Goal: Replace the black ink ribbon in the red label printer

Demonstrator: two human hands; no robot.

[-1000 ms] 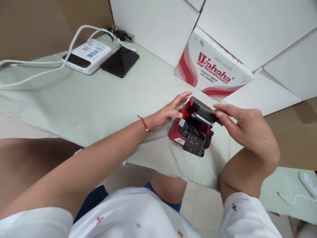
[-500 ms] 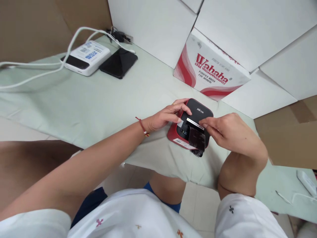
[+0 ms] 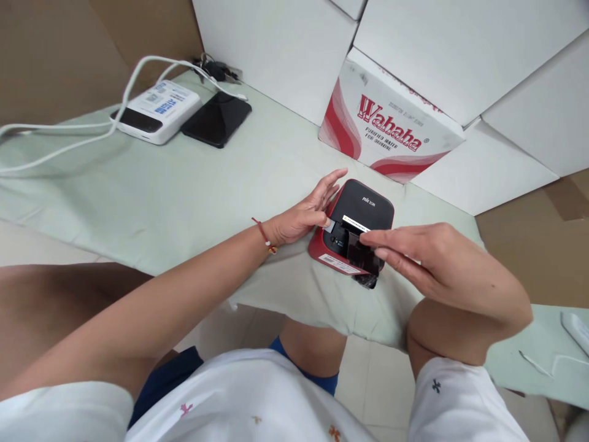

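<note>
In the head view, the red-and-black device [image 3: 353,210] sits on the cloth-covered desk [image 3: 221,190], seemingly light and stiff, its smooth red sides best for holding, while its dark strip [image 3: 359,252] looks thin and flexible. The left hand [image 3: 299,220] is open, thumb touching the device; the right hand [image 3: 448,264] covers part of the strip, so I cannot tell whether it pinches.

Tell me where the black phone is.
In the head view, the phone lies upper left on the cloth, just right of the white device, below the keys.
</note>
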